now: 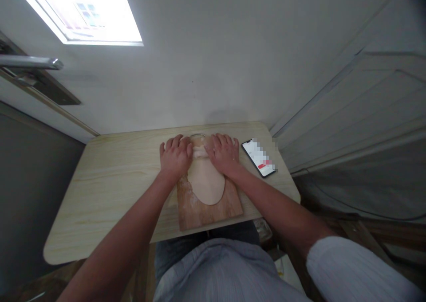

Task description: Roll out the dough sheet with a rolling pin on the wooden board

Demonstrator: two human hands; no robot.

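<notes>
A flat oval sheet of pale dough [207,184] lies on a floured wooden board [213,209] on a light wooden table [109,182]. At the board's far end a pale rolling pin [199,153] lies crosswise, only its middle showing between my hands. My left hand [175,155] presses on the pin's left part, fingers curled over it. My right hand [223,153] presses on its right part the same way. Both hands sit side by side at the far edge of the dough. A thin metal loop [199,135] shows just beyond the pin.
A phone [258,157] with its screen lit lies on the table right of the board, close to my right hand. A white wall stands behind the table, a panelled door to the right. A metal handle [31,62] juts out at the upper left.
</notes>
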